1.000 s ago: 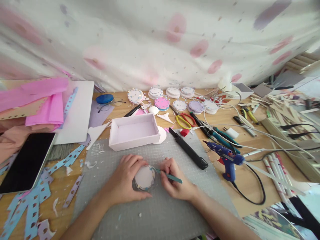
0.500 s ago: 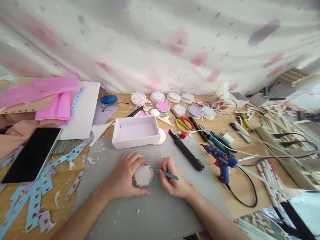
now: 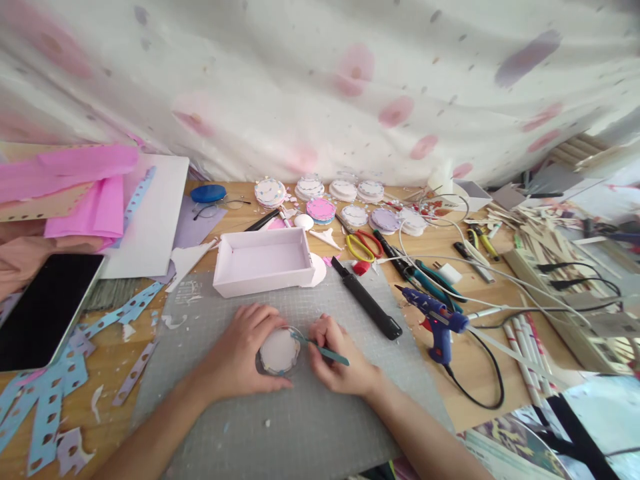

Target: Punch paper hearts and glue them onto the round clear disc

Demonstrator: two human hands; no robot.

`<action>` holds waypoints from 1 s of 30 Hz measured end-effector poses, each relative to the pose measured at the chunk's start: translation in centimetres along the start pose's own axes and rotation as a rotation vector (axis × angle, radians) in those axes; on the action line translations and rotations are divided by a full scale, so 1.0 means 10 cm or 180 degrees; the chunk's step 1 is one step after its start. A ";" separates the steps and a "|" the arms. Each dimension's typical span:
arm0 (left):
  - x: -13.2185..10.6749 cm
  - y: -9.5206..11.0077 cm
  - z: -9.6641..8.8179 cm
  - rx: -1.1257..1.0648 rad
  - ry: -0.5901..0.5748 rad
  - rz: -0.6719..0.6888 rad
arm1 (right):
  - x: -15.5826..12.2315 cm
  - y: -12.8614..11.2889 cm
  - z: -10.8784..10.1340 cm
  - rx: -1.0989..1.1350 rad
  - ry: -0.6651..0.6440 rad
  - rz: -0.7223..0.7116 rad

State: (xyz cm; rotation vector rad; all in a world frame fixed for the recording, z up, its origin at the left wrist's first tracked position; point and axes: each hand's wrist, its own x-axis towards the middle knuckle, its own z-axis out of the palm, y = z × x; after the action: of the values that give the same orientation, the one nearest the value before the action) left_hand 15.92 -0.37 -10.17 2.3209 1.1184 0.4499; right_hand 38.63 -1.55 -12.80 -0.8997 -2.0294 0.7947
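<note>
A round white disc (image 3: 280, 350) with small coloured bits around its scalloped edge lies on the grey cutting mat (image 3: 240, 427). My left hand (image 3: 249, 350) curls around the disc's left side, its thumb along the near edge and its fingers along the far edge. In a pen-like grip, my right hand (image 3: 336, 353) holds a slim teal tool (image 3: 333, 355), its kind not clear. The tool's front end reaches toward the disc's right rim; whether it touches cannot be told. A thin curved line shows along the far rim. Beyond my hands stands an open pale pink box (image 3: 265, 261).
Decorated discs (image 3: 320, 211) line the back. A black utility knife (image 3: 367, 300), scissors (image 3: 367, 245) and a blue glue gun (image 3: 435, 317) with cables lie to the right. A phone (image 3: 50, 310), punched paper strips (image 3: 55, 407) and pink sheets (image 3: 90, 190) cover the left.
The whole scene has shifted slightly left in view. My right hand and the teal tool are a little closer to the disc. My left hand keeps its hold.
</note>
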 end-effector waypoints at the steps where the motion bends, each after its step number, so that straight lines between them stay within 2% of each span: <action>1: 0.00 0.00 0.00 0.0003 -0.0003 -0.0005 | 0.00 0.00 0.00 -0.0031 -0.0013 -0.0045; 9: 0.02 0.02 -0.01 0.0017 -0.0002 -0.0005 | 0.03 0.01 -0.01 -0.0265 0.0129 -0.0320; 18: 0.00 0.00 -0.01 -0.0032 0.0015 -0.0025 | 0.06 -0.02 -0.01 -0.0362 0.0003 -0.0577; 25: 0.00 0.00 -0.02 0.0007 0.0023 0.0034 | 0.04 0.07 -0.20 -0.0438 0.0839 -0.0107; 30: -0.01 -0.01 -0.03 -0.0012 -0.0035 0.0100 | 0.06 0.12 -0.24 -0.0589 0.0842 0.0116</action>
State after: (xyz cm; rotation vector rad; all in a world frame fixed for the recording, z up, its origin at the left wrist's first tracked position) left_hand 15.64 -0.34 -9.98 2.3376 1.0764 0.4500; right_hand 40.73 0.15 -12.21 -1.0877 -1.8774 0.4826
